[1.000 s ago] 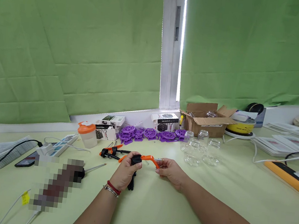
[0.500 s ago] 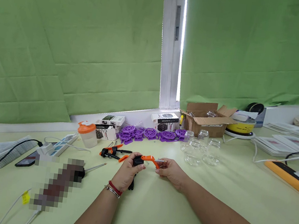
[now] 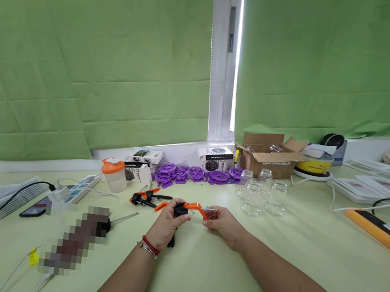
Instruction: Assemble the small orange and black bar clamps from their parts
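My left hand (image 3: 166, 223) is closed around the black part of an orange and black tool (image 3: 194, 206) just above the table. An orange bent arm of this tool reaches across to my right hand (image 3: 223, 224), whose fingers are pinched at its right end, by a thin metallic piece. Black handle-like ends hang below my left hand. Beyond it on the table lie similar orange and black tools (image 3: 145, 198). The fingers hide part of the held tool.
Purple plastic parts (image 3: 196, 174) lie near the wall beside small boxes (image 3: 139, 172). Clear glass jars (image 3: 253, 199) stand before an open carton (image 3: 268, 163). An orange-lidded cup (image 3: 115, 176) and a long pixelated object (image 3: 78, 241) with a metal shaft are at left; a power strip (image 3: 381, 232) is at right.
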{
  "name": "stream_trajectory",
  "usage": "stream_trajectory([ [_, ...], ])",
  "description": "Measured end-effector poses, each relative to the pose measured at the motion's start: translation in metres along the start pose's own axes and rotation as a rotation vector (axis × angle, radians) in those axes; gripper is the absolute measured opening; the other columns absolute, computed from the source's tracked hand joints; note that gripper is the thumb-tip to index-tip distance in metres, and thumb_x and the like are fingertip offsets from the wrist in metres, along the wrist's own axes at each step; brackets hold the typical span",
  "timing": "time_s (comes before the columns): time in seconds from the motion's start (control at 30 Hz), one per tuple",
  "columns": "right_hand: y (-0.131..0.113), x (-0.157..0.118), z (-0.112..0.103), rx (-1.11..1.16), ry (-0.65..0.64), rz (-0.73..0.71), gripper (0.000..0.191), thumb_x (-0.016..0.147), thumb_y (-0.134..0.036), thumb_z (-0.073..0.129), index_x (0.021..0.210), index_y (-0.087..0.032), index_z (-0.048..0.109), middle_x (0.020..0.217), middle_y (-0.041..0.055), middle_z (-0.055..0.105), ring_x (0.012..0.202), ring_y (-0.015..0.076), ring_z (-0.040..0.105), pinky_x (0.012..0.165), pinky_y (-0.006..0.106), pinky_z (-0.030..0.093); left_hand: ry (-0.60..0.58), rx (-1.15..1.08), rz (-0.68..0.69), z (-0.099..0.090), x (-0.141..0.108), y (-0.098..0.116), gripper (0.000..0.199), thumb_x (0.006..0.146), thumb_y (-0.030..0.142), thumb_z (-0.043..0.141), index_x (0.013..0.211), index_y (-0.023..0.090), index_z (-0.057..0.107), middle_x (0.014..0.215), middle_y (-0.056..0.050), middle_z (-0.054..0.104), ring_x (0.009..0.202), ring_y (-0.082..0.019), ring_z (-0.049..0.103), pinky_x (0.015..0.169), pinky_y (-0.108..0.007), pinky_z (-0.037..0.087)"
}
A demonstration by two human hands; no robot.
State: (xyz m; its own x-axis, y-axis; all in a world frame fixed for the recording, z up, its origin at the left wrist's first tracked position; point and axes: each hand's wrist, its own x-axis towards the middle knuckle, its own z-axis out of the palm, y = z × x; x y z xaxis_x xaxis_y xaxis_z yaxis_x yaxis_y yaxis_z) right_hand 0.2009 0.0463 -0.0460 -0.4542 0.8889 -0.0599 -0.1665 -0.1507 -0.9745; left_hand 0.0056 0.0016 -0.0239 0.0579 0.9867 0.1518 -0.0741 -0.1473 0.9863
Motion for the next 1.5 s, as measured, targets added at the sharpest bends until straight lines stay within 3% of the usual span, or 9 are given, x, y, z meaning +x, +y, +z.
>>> stream_trajectory([
  [0.67,0.0001,-0.0013,0.0011,0.017,0.022,0.024,0.036,0.047,-0.023,0.079,0.079,-0.018,0.063,0.077,-0.0008,0.061,0.063,0.0096,0.049,0.059,0.024,0.041,-0.049,0.009,-0.026,0.0030,-0.0015,0.0022,0.041,0.067,0.026,0.069,0.102,0.022,0.048,0.089,0.000,0.058,0.083,-0.014,0.058,0.079,-0.027,0.039],
  [0.97,0.0008,-0.0008,0.0016,0.000,-0.011,0.002,0.033,0.050,-0.023,0.077,0.080,-0.017,0.065,0.081,0.0012,0.063,0.062,0.0088,0.048,0.054,0.022,0.036,-0.063,0.008,-0.035,0.0057,-0.0032,0.0072,0.039,0.069,0.025,0.067,0.101,0.021,0.045,0.087,0.000,0.056,0.082,-0.014,0.058,0.080,-0.028,0.039],
  [1.5,0.0017,-0.0035,0.0048,0.037,0.009,0.019,0.039,0.045,-0.024,0.081,0.078,-0.017,0.062,0.078,-0.0013,0.062,0.063,0.0094,0.051,0.059,0.024,0.041,-0.079,0.073,-0.055,0.0090,-0.0042,0.0083,0.043,0.067,0.027,0.068,0.103,0.021,0.044,0.095,-0.002,0.057,0.084,-0.014,0.056,0.077,-0.028,0.038],
])
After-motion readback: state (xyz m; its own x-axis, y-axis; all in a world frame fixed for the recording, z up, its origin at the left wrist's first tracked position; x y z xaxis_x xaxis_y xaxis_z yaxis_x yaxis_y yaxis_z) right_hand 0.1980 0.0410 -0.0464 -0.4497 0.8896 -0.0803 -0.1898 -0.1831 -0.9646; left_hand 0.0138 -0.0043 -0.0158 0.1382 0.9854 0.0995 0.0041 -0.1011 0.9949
